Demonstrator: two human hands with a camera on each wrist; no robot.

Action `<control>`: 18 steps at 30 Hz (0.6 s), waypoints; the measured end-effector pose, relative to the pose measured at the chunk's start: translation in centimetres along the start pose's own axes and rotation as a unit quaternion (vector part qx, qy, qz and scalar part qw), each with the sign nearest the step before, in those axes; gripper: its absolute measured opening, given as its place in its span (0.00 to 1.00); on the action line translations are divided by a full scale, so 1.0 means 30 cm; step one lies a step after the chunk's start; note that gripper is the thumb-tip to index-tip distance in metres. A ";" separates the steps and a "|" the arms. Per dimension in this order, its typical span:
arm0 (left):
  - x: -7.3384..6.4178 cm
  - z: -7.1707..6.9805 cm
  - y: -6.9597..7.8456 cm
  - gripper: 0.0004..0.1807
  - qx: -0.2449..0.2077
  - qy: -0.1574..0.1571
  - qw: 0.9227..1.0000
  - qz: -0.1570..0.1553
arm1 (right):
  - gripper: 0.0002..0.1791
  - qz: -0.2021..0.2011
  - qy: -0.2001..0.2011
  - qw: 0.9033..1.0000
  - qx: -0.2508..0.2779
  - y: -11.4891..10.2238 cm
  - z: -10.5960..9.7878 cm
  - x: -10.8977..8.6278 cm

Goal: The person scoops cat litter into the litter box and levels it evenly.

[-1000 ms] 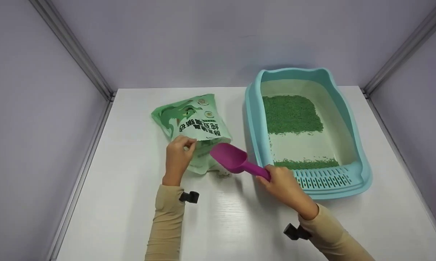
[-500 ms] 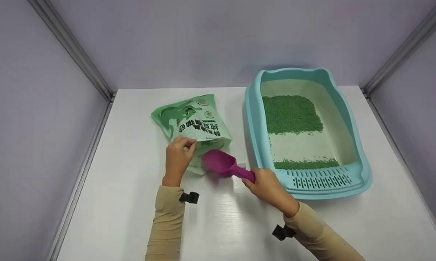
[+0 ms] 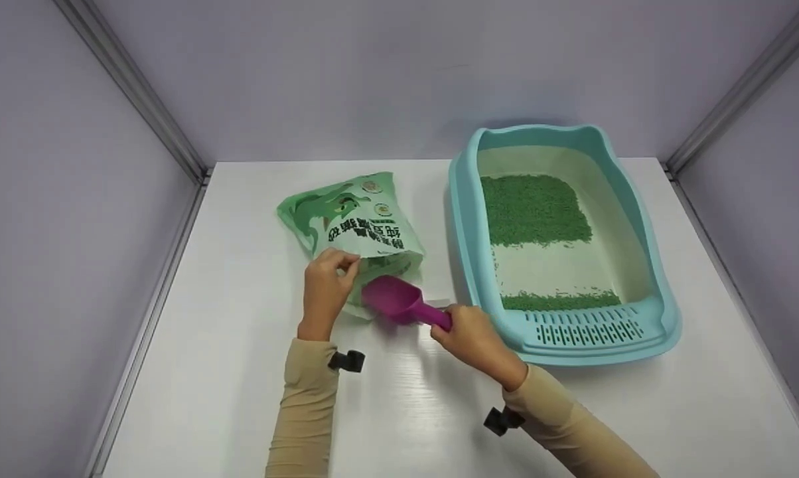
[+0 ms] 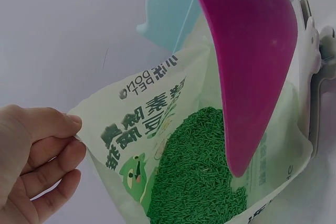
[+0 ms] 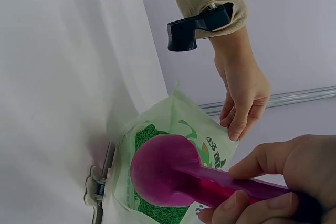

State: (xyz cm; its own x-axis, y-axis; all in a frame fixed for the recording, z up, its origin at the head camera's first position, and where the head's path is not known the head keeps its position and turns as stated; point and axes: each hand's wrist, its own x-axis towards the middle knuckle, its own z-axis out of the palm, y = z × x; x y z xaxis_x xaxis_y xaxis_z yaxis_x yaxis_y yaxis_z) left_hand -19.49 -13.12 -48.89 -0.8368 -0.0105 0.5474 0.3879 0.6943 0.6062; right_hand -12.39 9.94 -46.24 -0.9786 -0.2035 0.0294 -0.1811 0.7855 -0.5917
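My left hand [image 3: 326, 285] pinches the upper edge of the mouth of a green plastic cat litter bag [image 3: 353, 212], lifting it so the mouth gapes. Green litter pellets [image 4: 194, 166] fill part of the inside, seen in the left wrist view. A purple scoop [image 3: 393, 299] is in my right hand [image 3: 476, 342], fingers wrapped round its handle. Its bowl points left at the bag's mouth and overlaps the lower lip in the head view; only bare purple shows in it there. From the right wrist, the scoop [image 5: 165, 169] covers part of the pellets.
Right of the bag stands a light blue litter box [image 3: 466, 219], with a wide patch of green pellets [image 3: 532, 209] and a narrow strip near its slotted front. A pale clip [image 5: 96, 186] lies by the bag's mouth. Walls enclose the white table [image 3: 240, 372] at back and sides.
My right hand has carried the scoop left and slightly down, from beside the litter box to the bag's mouth. The left hand and the bag have stayed in place.
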 end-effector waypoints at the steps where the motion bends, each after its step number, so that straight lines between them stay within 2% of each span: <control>1: 0.000 -0.001 0.000 0.02 0.000 0.000 1.000 -0.001 | 0.09 0.002 -0.005 1.000 0.004 -0.005 0.002 0.005; 10: 0.005 0.001 0.003 0.02 0.001 -0.001 1.000 -0.003 | 0.12 -0.017 -0.031 0.999 -0.006 -0.040 0.022 0.034; 18: 0.002 -0.003 0.004 0.02 0.011 0.002 1.000 0.005 | 0.14 0.000 -0.048 0.999 -0.019 -0.068 0.034 0.056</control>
State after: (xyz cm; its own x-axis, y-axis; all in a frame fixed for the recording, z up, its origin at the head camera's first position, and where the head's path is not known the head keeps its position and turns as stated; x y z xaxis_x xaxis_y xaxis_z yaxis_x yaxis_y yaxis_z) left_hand -19.46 -13.10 -48.72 -0.8318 -0.0060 0.5550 0.3874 0.7098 0.5884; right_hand -13.58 7.38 -45.79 -0.9652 -0.2567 -0.0493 -0.1859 0.8066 -0.5610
